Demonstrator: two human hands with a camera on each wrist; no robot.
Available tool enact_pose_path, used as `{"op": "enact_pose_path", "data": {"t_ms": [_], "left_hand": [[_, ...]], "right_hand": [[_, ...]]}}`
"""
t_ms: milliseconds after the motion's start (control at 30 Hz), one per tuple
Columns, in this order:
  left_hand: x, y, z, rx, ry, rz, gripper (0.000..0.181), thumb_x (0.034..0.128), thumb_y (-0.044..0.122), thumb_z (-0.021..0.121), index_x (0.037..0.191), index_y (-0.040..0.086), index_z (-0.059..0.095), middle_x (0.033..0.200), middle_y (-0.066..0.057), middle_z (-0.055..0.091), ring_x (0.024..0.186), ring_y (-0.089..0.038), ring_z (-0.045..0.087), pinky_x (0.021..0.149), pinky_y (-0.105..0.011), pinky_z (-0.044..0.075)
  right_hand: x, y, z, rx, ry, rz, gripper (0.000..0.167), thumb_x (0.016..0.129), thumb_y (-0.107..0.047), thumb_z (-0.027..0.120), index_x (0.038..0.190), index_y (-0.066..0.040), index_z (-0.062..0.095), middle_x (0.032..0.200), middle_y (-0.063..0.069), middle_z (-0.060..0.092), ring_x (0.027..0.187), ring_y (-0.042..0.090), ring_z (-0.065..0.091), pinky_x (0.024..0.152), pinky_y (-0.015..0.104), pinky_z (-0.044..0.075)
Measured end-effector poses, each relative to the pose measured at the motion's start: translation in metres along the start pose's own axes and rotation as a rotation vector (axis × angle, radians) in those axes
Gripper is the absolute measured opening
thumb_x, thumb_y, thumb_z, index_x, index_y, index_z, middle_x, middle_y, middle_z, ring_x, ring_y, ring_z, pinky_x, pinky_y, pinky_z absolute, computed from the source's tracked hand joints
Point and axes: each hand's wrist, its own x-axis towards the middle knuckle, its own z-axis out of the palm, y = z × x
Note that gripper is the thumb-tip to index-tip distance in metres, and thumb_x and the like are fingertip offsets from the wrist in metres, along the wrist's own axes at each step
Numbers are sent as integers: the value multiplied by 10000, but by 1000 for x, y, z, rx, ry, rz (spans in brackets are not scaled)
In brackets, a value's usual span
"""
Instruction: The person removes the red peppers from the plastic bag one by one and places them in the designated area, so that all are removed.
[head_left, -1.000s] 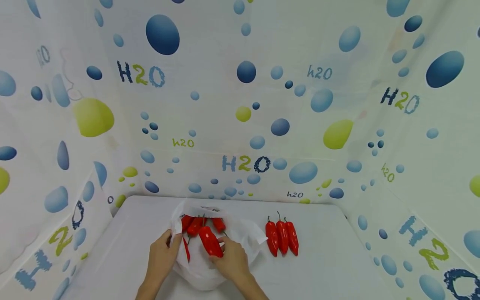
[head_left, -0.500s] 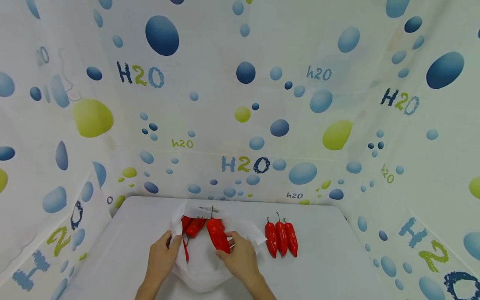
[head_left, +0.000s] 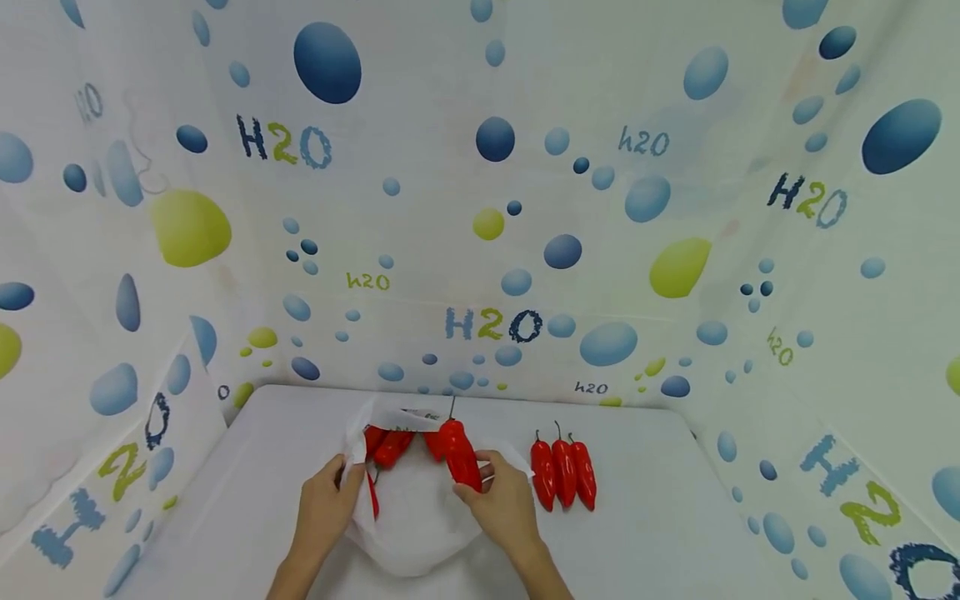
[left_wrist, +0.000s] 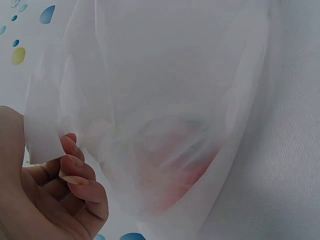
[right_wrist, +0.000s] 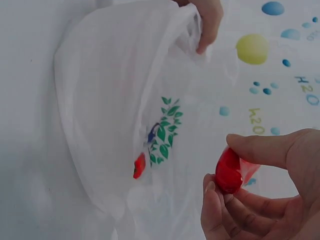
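Here, the hands (head_left: 327, 500) (head_left: 506, 507) hold bag (head_left: 411, 533) left, red pepper (head_left: 460, 454) right.

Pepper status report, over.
Left grip holds edge of white bag. Right grip holds one red pepper. Three more peppers lie right of bag. No blockage seen.

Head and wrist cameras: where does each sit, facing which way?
Head: on the head, looking forward and down; left hand and right hand show.
Left wrist: on that wrist, facing a white translucent plastic bag; left hand shows.
Right wrist: on that wrist, facing an elongated red pepper; right hand, partial left hand show.
All views share the bag.
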Motion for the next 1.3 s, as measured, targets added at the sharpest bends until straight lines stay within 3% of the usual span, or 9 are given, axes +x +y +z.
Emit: {"op": "enact_pose_path", "data": {"t_ms": [433, 833, 1300], "left_hand": [[-6, -3, -3, 23, -21, -25, 147, 1027, 154, 622, 920, 54, 611, 688, -24, 506, 601, -134, 456, 504, -244, 371], [0, -5, -1, 10, 15, 42, 166, 1031, 158, 627, 897, 62, 608, 661, -14, 483, 579, -112, 440, 497, -247, 370], [-1, -4, 0, 8, -6, 13, 136, 1021, 149, 624, 941, 40, 635, 701, -53, 556, 607, -150, 483, 510, -256, 408]], "right_hand": [[-3, 13, -21, 26, 95, 57, 603, 804, -272, 917, 1319, -93, 659, 978, 31, 700, 825, 184, 625, 667, 337, 582], [6, 35, -52, 12, 239, 34, 577, 823, -262, 903, 1319, -85, 669, 971, 44, 691, 853, 204, 642, 704, 347, 580], [15, 70, -85, -42, 316, 102, 561, 872, -236, 860, 1347, -26, 648, 1029, 152, 712, 884, 291, 685, 689, 411, 618]]}}
